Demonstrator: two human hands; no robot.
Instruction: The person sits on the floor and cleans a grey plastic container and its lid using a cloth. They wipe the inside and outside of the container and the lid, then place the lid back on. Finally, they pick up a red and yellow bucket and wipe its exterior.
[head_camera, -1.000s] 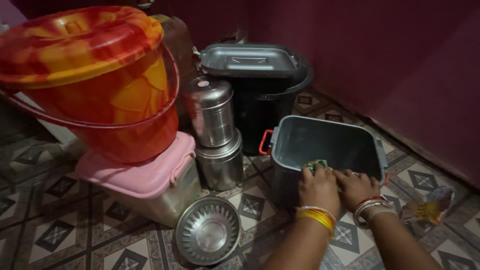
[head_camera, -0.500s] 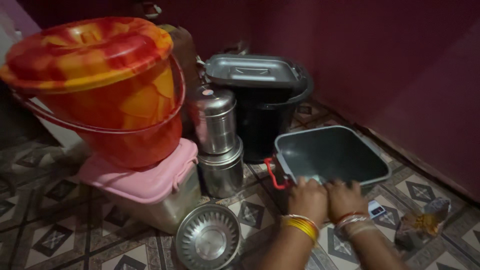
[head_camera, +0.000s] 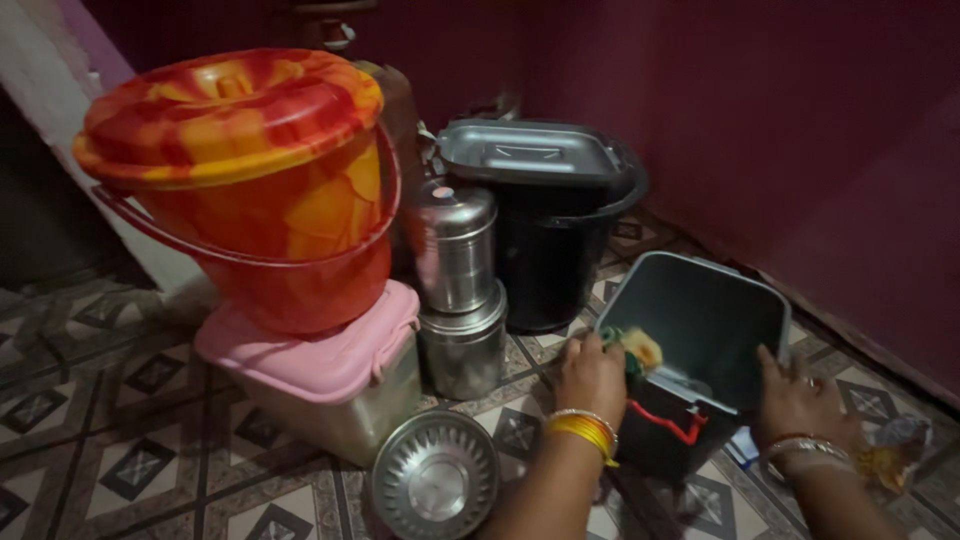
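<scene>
So on the far left of the tiled floor (head_camera: 120, 440) there's a big orange and red bucket (head_camera: 270, 210) with its lid on, sitting on top of a pink-lidded box (head_camera: 320, 375). Just right of that, two steel canisters (head_camera: 458, 290) are stacked one on the other, and a round steel lid (head_camera: 435, 478) lies on the floor in front of them. Behind them is a black bucket (head_camera: 555, 240) with a flat metal lid on it, close to the dark red wall.

The left hand (head_camera: 590, 378) has its fingers curled shut around a yellow and green scrub sponge (head_camera: 632, 350), pressing it against the near rim of the grey bin (head_camera: 700, 330). The bin is tipped over toward the person, its open mouth facing the camera, with a red handle (head_camera: 665, 420) hanging low at the front. The right hand (head_camera: 795, 400) holds the bin's right edge, fingers slightly apart and hooked over the rim, so the bin sits right between the two hands.
</scene>
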